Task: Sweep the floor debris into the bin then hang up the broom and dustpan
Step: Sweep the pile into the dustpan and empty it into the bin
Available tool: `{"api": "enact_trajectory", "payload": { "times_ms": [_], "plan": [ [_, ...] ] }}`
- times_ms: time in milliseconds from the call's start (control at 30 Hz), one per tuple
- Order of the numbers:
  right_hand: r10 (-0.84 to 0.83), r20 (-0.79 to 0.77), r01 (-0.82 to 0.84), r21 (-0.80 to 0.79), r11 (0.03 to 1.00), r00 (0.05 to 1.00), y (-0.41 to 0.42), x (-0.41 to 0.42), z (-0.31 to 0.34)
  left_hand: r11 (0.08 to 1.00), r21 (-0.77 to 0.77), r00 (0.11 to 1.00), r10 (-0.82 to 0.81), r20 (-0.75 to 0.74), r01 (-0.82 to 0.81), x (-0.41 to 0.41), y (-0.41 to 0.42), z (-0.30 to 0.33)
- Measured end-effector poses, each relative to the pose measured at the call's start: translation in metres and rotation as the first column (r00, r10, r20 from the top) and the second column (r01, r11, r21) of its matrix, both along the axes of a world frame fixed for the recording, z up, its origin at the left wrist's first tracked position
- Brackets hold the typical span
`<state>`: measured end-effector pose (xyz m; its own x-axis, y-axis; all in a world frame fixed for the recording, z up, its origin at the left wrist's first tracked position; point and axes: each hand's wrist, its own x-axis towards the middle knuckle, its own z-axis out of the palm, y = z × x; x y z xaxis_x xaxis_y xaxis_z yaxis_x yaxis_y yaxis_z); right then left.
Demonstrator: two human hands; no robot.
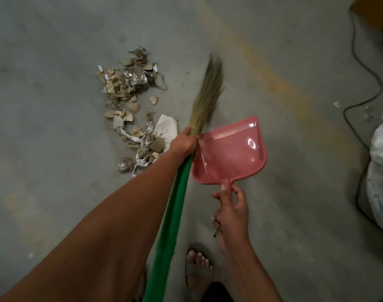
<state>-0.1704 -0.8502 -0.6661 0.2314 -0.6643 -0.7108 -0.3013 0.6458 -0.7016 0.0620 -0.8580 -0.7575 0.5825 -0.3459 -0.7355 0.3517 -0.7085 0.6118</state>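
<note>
Debris (134,112) strewn over the concrete floor (55,192), ahead and to the left: torn cardboard scraps, crumpled foil, a white paper sheet, loosely heaped and none of it yet collected. Likely very light and loose, prone to scattering or fluttering under a hard stroke; best moved with short, low sweeps rather than flicks. Broom (204,94) held by the left hand (184,142), fingers wrapped round the top of the green handle right where the straw bristles begin; bristles pointing away, just right of the heap, apparently off the floor or barely brushing it, blurred. Bristles soft and springy, so bending over flat cardboard rather than lifting it seems probable; a choked-up hold near the head, as now, suits control. Dustpan (229,153), pink translucent plastic, empty, gripped by the right hand (232,210) at its short handle, thumb on top and fingers curled beneath; pan held in the air, tilted, beside the broom head and touching or nearly touching the left hand. Stiff, light, glossy, perhaps slippery; front lip needs pressing flat against the floor to stop scraps sliding under. Black cord loop dangling below the right hand, presumably for hanging. White sack (380,182) at the right edge, possibly the bin; black cable (360,83) snaking across the floor near it. Sandalled foot (197,264) visible below.
</note>
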Motion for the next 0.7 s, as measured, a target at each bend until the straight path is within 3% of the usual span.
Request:
{"api": "enact_trajectory", "payload": {
  "times_ms": [100, 167, 467, 700],
  "plan": [
    [0.006, -0.032, -0.007, -0.015, 1.000, 0.999, -0.002, 0.009, -0.009, 0.983, 0.002, 0.982, 0.185, -0.025, -0.185, -0.003, 0.022, -0.011],
    [0.023, -0.065, -0.025, -0.036, 0.999, 0.998, 0.000, 0.015, -0.011, 0.974, 0.003, 0.974, 0.225, 0.027, -0.225, -0.017, 0.043, 0.002],
    [0.078, -0.144, -0.091, -0.084, 0.992, 0.987, 0.019, 0.030, -0.012, 0.981, -0.103, 0.960, 0.181, 0.213, -0.162, -0.055, 0.076, 0.057],
    [0.093, -0.136, -0.108, -0.108, 0.988, 0.986, 0.014, 0.037, -0.022, 0.990, 0.005, 0.986, 0.138, 0.095, -0.139, 0.035, 0.046, 0.023]
  ]
}}
